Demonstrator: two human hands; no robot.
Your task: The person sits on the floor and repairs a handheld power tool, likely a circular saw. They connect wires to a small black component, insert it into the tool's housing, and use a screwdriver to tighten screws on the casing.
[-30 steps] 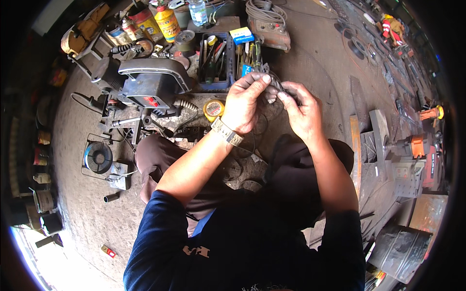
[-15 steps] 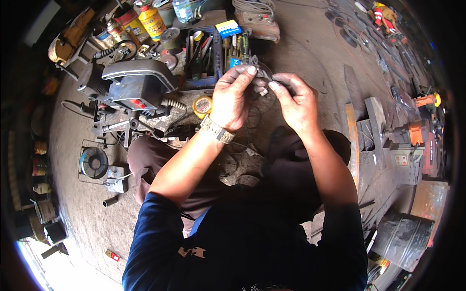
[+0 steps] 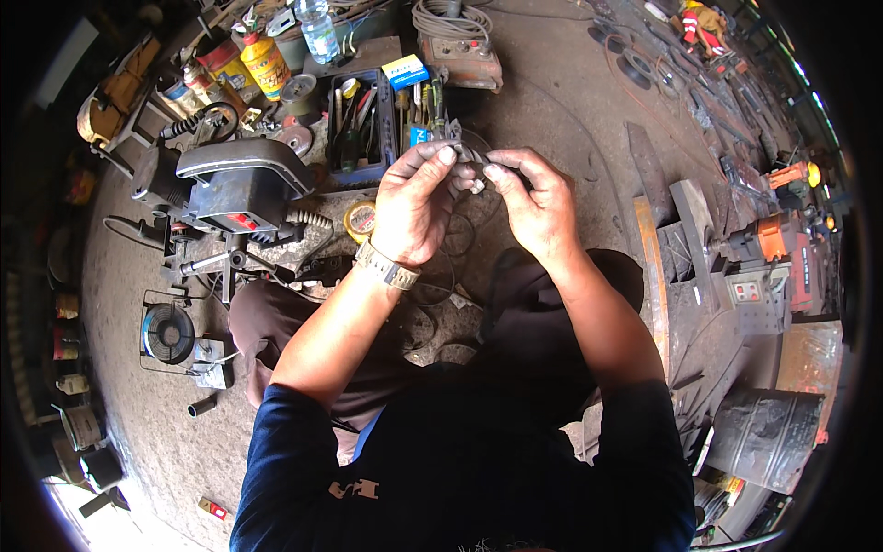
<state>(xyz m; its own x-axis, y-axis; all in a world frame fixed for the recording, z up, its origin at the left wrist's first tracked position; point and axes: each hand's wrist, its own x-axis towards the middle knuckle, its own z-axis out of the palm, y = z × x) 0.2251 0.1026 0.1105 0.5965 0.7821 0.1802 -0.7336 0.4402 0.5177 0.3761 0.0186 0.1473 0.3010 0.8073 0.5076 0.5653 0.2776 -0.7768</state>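
Observation:
Over my lap, both hands are raised close together, pinching a short grey drill bit point(image 3: 473, 155) between them. My left hand point(image 3: 416, 204), with a watch point(image 3: 384, 267) at its wrist, grips one end between thumb and fingers. The other end is in the fingertips of my right hand point(image 3: 538, 202). A small whitish piece point(image 3: 477, 186) shows beneath the left fingers; what it is I cannot make out. Just beyond the left hand stands a dark tool box point(image 3: 386, 138) with several hand tools, and a yellow tape measure point(image 3: 360, 221) lies beside that hand.
To the left sits a dark machine with a curved handle point(image 3: 244, 158). Behind it are a yellow bottle point(image 3: 267, 69) and a clear water bottle point(image 3: 317, 37). A cable-topped box point(image 3: 460, 63) stands farther off. On the right are metal bars point(image 3: 694, 239) and an orange-and-grey power tool point(image 3: 768, 239).
The whole view has shifted slightly, so everything sits lower and farther left. Both hands keep their hold, and more of the drill bit shows between them.

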